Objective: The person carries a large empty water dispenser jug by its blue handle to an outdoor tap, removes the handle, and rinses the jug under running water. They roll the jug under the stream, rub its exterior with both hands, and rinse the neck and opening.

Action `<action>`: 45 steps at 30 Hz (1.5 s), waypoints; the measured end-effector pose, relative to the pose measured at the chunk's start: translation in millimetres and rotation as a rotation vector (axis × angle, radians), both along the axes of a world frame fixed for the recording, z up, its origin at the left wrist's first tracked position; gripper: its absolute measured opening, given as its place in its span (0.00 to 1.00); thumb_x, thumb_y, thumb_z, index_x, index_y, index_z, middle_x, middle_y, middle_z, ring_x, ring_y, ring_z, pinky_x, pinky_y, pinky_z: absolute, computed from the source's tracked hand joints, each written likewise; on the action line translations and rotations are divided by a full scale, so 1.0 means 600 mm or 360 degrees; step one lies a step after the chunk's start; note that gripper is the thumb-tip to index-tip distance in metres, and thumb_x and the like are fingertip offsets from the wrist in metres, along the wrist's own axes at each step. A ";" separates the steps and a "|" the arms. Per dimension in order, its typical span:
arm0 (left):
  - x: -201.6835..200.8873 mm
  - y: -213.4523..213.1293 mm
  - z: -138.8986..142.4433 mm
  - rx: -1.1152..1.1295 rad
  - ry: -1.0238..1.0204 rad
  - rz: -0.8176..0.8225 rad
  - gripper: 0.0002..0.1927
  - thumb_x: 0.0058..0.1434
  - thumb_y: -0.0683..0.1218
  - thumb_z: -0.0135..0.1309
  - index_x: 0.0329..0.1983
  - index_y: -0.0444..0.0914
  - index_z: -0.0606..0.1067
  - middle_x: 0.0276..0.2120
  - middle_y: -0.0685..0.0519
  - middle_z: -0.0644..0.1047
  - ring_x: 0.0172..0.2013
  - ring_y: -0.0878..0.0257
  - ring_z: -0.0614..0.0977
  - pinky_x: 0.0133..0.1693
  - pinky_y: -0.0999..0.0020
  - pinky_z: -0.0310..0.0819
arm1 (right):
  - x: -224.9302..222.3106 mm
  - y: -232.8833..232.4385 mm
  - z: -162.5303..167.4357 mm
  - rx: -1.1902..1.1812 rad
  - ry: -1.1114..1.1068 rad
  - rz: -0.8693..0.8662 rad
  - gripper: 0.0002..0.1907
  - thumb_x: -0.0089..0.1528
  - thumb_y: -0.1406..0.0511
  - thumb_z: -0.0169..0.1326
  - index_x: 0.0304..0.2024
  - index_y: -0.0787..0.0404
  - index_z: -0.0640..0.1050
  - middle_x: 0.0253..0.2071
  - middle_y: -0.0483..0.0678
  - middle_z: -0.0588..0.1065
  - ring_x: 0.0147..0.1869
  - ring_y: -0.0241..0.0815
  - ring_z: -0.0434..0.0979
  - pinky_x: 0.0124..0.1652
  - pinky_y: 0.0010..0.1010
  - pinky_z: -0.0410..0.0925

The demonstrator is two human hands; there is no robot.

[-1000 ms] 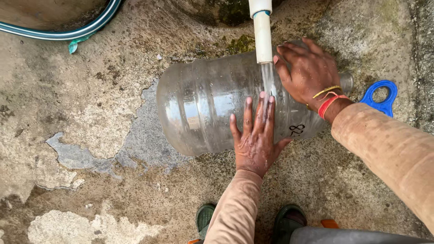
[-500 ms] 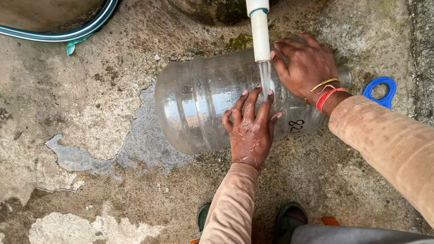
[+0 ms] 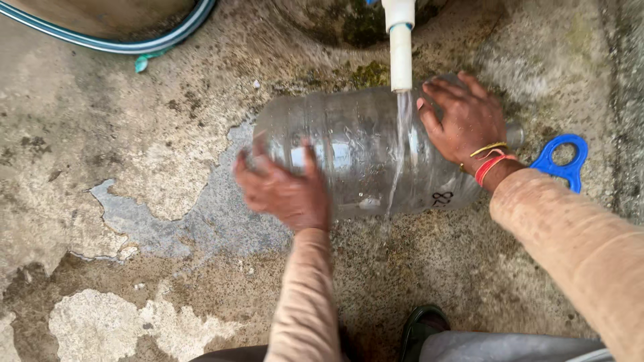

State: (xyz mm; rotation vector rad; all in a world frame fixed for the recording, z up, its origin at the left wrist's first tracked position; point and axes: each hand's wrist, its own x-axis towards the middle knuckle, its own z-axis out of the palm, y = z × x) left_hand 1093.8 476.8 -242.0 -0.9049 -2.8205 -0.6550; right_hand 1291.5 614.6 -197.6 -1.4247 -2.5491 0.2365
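My left hand point(image 3: 285, 191), spread flat and gripping nothing, has slid from mid-body to the base of the clear water jug point(image 3: 362, 151) lying on the wet concrete floor point(image 3: 134, 201), while my right hand point(image 3: 466, 121) presses its shoulder beneath the running white tap point(image 3: 401, 47), moving the rinse along.

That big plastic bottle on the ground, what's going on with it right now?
A person crouches over a big clear bottle lying on its side on wet concrete. Water runs from a white pipe onto it. The right hand rests on the neck end, and the left hand, blurred, is on the base end. A blue handle lies beside the neck.
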 end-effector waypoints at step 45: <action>0.162 0.079 -0.025 -0.0497 -0.0052 -0.1380 0.31 0.72 0.61 0.31 0.70 0.40 0.62 0.73 0.41 0.61 0.72 0.49 0.60 0.70 0.42 0.45 | 0.054 -0.004 -0.065 0.0075 -0.0053 0.0143 0.22 0.71 0.59 0.48 0.64 0.60 0.78 0.65 0.54 0.75 0.73 0.51 0.70 0.72 0.51 0.52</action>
